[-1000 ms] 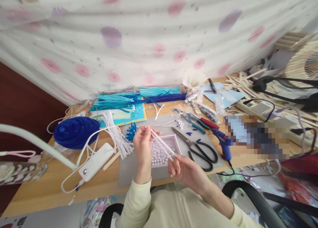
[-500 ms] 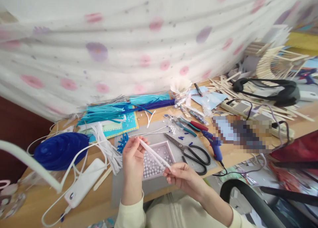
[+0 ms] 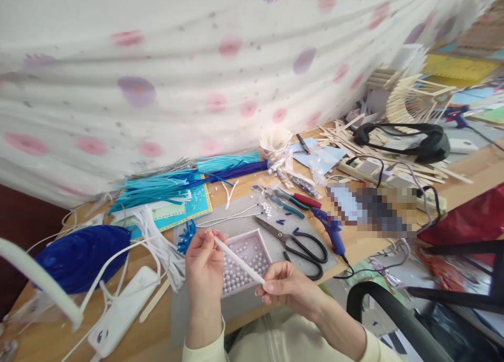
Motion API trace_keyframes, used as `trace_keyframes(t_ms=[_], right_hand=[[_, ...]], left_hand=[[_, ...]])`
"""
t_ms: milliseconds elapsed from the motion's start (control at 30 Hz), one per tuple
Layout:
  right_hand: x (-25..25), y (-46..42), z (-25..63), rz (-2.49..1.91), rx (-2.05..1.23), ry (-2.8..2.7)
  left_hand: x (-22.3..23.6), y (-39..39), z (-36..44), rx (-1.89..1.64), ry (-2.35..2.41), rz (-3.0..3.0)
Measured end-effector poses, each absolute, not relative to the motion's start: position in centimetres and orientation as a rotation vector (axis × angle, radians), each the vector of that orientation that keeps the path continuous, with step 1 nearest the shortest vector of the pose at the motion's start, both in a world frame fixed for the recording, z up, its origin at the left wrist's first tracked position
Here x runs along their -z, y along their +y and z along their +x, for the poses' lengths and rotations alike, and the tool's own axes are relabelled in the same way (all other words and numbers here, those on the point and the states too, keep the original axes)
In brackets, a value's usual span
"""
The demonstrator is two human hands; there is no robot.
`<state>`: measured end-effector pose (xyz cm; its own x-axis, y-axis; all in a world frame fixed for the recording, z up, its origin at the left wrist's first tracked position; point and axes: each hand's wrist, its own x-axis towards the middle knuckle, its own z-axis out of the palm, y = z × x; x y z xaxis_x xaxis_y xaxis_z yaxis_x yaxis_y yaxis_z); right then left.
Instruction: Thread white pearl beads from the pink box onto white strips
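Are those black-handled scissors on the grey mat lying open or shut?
Shut. The scissors lie flat on the grey mat with both blades together in one point.

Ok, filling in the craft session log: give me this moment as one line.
left hand: pinches white strip | right hand: pinches its other end | below: tray of pearl beads | scissors beside

Your left hand (image 3: 205, 265) and your right hand (image 3: 285, 287) are both bare, with no gloves, rings or bracelets showing. Your fingernails are short and plain, with a natural sheen. You wear a pale cream long-sleeved top of soft knit fabric (image 3: 275, 341); its ribbed cuffs close snugly at each wrist, the left cuff showing at the bottom edge of the view. The same cream cloth covers your chest, creased in soft folds.
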<state>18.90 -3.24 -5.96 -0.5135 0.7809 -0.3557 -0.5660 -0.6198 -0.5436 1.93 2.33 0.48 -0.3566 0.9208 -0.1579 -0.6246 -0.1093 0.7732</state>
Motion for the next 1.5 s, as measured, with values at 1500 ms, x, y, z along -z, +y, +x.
trace_keyframes(t_ms=[1500], right_hand=[[3.7, -3.6, 18.7, -0.834, -2.189, -1.165]], left_hand=[[0.1, 1.8, 1.2, -1.800, 0.976, 0.216]])
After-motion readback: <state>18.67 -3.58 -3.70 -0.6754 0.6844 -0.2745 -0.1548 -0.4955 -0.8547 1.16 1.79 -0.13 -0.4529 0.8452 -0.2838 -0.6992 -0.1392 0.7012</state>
